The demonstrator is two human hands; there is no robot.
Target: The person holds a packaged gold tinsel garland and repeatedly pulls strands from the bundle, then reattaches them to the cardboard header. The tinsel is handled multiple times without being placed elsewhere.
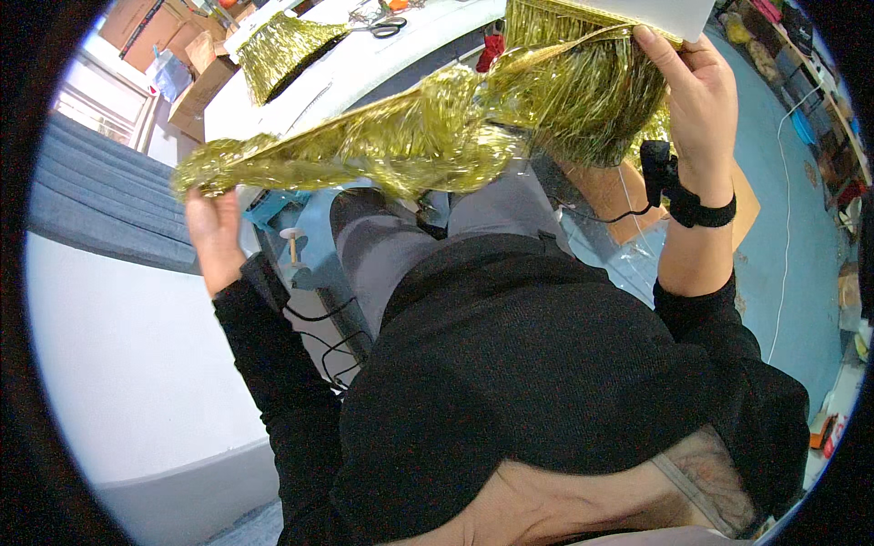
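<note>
A long strip of gold metallic tinsel fringe (pixel 410 136) stretches between my two hands, above my lap. My left hand (pixel 215 228) pinches its bunched end at the left. At the upper right, my right hand (pixel 703 102) grips a white card (pixel 655 17) with more gold fringe wrapped on it. The thumb of that hand presses the fringe's woven edge band (pixel 587 37) near the card. Loose strands hang from the card towards my knees. The card's top runs out of the picture.
On the white table (pixel 239 123) lie another bundle of gold fringe (pixel 287 51) and black-handled scissors (pixel 389 27). Cardboard boxes (pixel 205 89) stand at the far left. An open carton (pixel 608 191) sits on the floor by my right leg. Loaded shelves (pixel 819 89) line the right side.
</note>
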